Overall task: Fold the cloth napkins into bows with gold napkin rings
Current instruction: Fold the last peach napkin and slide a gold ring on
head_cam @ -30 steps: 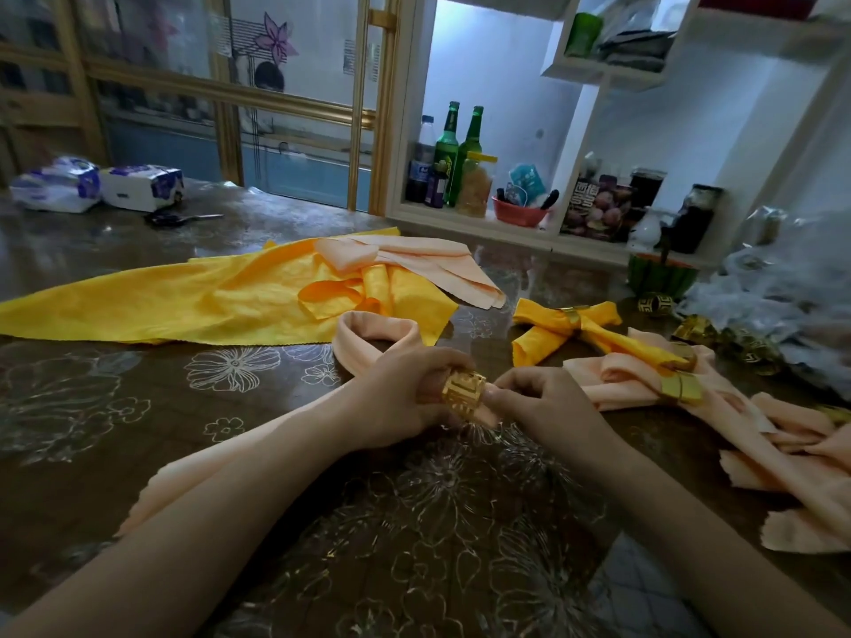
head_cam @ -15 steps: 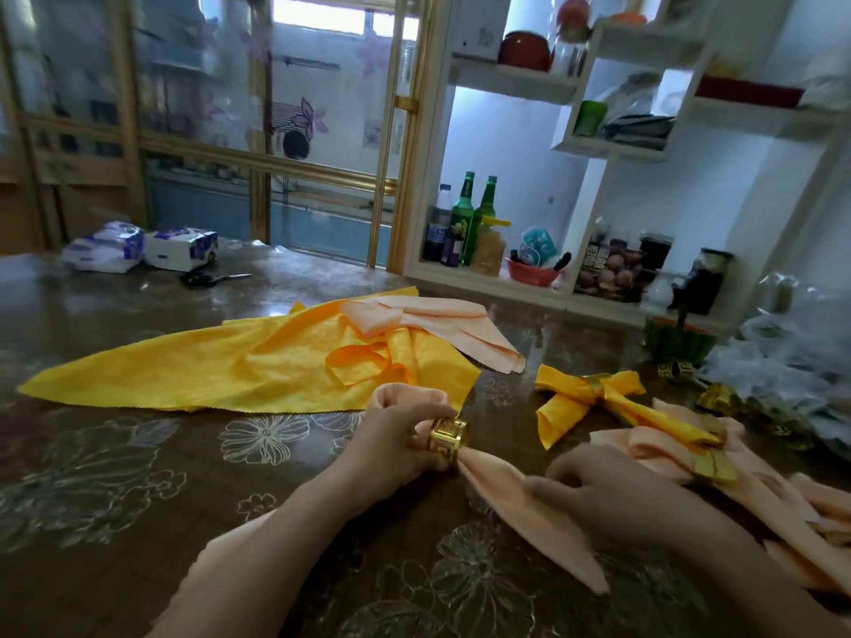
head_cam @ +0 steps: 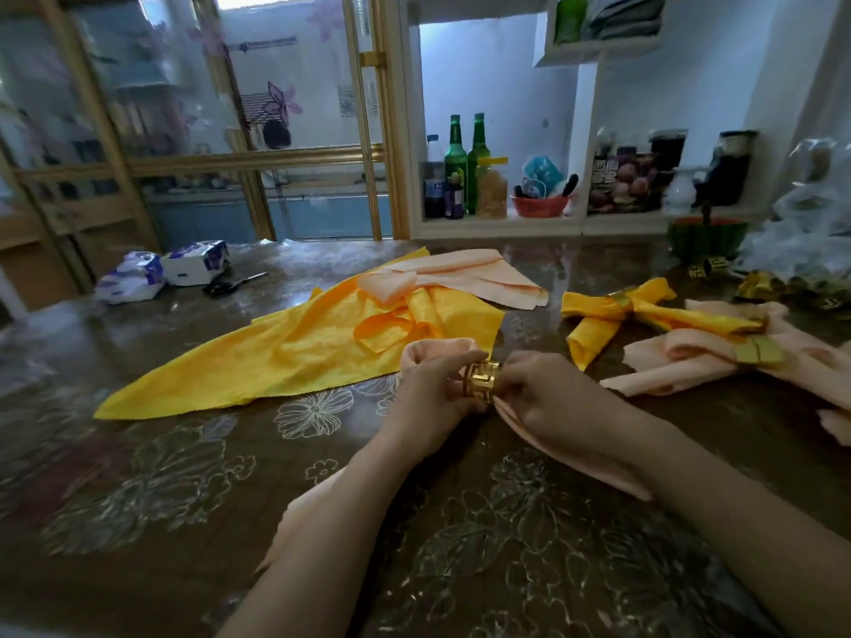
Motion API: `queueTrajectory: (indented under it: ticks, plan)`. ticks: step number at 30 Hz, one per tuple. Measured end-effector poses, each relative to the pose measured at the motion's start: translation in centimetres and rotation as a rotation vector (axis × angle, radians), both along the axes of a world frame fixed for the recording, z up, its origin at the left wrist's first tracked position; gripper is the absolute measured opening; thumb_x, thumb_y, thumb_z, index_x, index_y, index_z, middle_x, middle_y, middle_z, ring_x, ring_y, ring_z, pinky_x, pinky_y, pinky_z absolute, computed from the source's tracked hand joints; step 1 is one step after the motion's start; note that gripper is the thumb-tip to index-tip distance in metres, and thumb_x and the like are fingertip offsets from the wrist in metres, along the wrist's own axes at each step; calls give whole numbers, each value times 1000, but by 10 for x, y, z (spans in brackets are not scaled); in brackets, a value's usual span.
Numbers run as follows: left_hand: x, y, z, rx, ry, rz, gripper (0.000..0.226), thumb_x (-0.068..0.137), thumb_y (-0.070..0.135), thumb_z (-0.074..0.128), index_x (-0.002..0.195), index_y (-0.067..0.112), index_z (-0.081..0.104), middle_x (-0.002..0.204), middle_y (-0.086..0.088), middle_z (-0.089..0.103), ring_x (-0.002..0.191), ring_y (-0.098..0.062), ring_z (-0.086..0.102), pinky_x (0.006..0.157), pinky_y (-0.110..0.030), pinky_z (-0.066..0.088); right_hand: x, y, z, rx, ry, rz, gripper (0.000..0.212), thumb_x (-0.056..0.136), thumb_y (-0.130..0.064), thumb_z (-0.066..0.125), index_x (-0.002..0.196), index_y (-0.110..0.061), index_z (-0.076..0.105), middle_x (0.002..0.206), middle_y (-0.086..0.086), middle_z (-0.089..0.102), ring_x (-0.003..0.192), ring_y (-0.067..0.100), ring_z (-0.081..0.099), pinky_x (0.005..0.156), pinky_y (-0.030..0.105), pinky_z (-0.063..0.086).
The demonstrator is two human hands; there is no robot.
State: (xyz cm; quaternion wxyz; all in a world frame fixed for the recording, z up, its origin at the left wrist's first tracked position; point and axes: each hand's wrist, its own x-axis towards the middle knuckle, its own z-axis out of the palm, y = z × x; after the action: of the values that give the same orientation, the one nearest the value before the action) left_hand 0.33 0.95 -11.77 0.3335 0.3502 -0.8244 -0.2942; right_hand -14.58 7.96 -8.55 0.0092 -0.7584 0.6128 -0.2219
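Peach napkin (head_cam: 575, 462): at table (head_cam: 152, 476) centre, just in front of the person, threaded through the gold ring (head_cam: 481, 378).

Clearance:
- Beyond the hands, touching or nearly touching the loop: yellow cloth (head_cam: 299, 356), spread flat, point toward the left.
- To the right, near: yellow bow (head_cam: 612, 315) and peach bow (head_cam: 709, 356), both ringed, overlapping each other.
- Bare table surface at near left and between the forearms.
- Far left, well apart: tissue packs (head_cam: 161, 274) and scissors (head_cam: 232, 285).
- Far right: spare rings (head_cam: 709, 267) beside crumpled plastic (head_cam: 806, 232).

Orientation:
- Ring bore roughly left to right, slightly tilted.
- Short loop pointing away from the person, above the ring.
- One tail running toward the near right, flat on the table; other tail toward the near left.

Grip:
- Left hand (head_cam: 430, 391): fingers curled round the loop, thumb against the ring.
- Right hand (head_cam: 548, 393): fingers curled, pinching the tail where it leaves the ring.

Hidden or unclear:
- Left tail mostly covered by the left forearm.
- Right fingertips concealed behind the hand.
- Near table edge cut off by the frame.
- Shelf contents behind blurred.
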Motion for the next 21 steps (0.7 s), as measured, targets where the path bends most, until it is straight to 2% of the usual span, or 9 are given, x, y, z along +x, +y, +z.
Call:
queueTrajectory:
  ticks: [2,4,7,9,12,14,17,19,21]
  plan:
    - [2,-2,-1,-40,2,-1,60,70,11,77,125,22,59,120,4,59,116,-21,50,102,-47,40,0,-1,-7,-16,-191,39,22,90,-4,53,101,-10,71,96,1,62,86,11,55,73,13,40]
    - [3,-1,-3,-21,-8,-18,60,67,18,74,126,23,59,121,-2,61,116,-20,54,101,-45,43,1,-3,-13,2,-312,36,21,92,-3,51,98,-7,71,87,1,62,79,10,55,68,12,39]
    - [12,4,8,-20,-41,-62,40,74,6,61,112,16,65,100,1,63,94,8,57,84,-21,46,8,-7,-21,27,-321,37,22,94,-7,48,97,-5,69,76,-12,51,69,-1,47,63,15,34]
    - [18,4,30,14,-14,-19,36,80,-6,55,106,17,66,106,7,60,101,8,52,77,-8,39,13,-12,-26,9,-261,34,25,96,-13,46,103,-10,69,84,-8,57,76,5,51,67,19,36]
    - [6,-21,62,-77,-52,96,41,85,-3,53,112,26,64,126,6,58,110,-4,51,76,-2,37,12,-17,-21,-43,-231,-26,26,96,-17,44,102,-10,68,99,8,66,91,20,60,72,30,43]
    - [-13,-32,68,-140,-211,102,34,90,7,56,121,19,61,132,0,55,116,-11,51,85,-10,38,13,-15,-20,-74,-245,-48,26,97,-17,44,102,-10,68,99,10,67,91,21,61,69,27,40]
    - [-32,-41,49,-36,-479,126,44,91,28,58,133,16,50,133,-6,54,121,-21,50,92,-25,40,13,-12,-27,-93,-299,-63,26,97,-17,45,101,-11,69,95,8,66,88,19,60,67,26,38]
    - [-33,-50,34,-56,-576,186,43,93,34,52,133,18,49,131,-6,55,120,-24,49,99,-34,41,11,-11,-29,-102,-278,-82,27,96,-19,45,91,-11,70,91,8,66,83,20,58,64,27,35]
    - [-31,-59,27,-133,-640,260,38,95,35,45,129,20,53,132,-7,53,122,-28,45,101,-42,38,9,-12,-30,-126,-261,-90,27,96,-20,46,92,-12,71,90,8,67,82,21,60,63,28,35]
